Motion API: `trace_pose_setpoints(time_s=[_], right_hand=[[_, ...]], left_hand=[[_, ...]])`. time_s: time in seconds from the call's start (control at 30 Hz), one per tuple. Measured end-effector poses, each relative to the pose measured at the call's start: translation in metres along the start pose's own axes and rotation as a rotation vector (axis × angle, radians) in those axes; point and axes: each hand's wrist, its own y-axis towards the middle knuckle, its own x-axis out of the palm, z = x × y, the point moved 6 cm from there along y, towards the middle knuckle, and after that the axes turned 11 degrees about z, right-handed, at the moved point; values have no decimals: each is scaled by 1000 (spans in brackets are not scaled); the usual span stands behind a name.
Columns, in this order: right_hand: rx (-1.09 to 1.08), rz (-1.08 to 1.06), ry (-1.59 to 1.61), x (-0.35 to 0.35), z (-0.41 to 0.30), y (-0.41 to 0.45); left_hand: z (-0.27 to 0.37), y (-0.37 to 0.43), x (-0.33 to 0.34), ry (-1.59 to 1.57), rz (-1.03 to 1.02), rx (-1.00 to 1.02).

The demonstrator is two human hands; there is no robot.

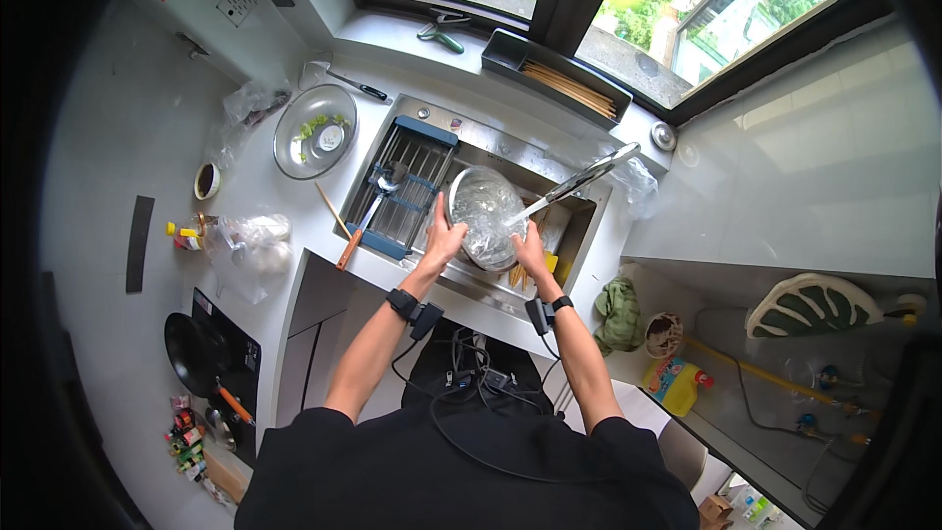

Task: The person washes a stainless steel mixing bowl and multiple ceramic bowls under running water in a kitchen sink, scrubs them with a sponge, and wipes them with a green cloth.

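Over the steel sink (583,243), a round metal bowl (486,219) is tilted under the faucet (581,180), with water splashing inside it. My left hand (444,239) grips its left rim, thumb over the edge. On the right rim, my right hand (528,250) holds the bowl in the same way. The faucet's spout reaches in over the bowl's right side. Several wooden chopsticks (518,277) and a yellow item (550,262) lie in the sink below, partly hidden by the bowl and my right hand.
A drying rack (419,184) spans the sink's left side, with a ladle (377,202) across it. Left of it stands a glass bowl (313,154) with green scraps. A chopstick holder (508,55) sits on the sill. A green cloth (620,315) lies right; a wok (193,353) stands lower left.
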Motion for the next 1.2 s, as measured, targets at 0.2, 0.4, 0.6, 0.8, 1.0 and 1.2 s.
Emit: trace_pose_setpoints(time_s=[0.2,0.4,0.6,0.8,1.0,1.2], right_hand=[[208,-125,-254,31,58,16],[598,-176,410,18,38,35],[697,-74,755,-73,16,86],[896,-176,1203,-110,49,119],[635,-116,1097,-100,-5,92],[216,-310,345,-37,-61,5]], left_hand=[[71,-31,26,364,43,232],[110,-43,24,430,238,687],[107,-23,-12,672,291,1185],[108,-15,-48,604,304,1318],[89,-30,-98,361,404,1004],[69,-31,-137,-249,438,506]])
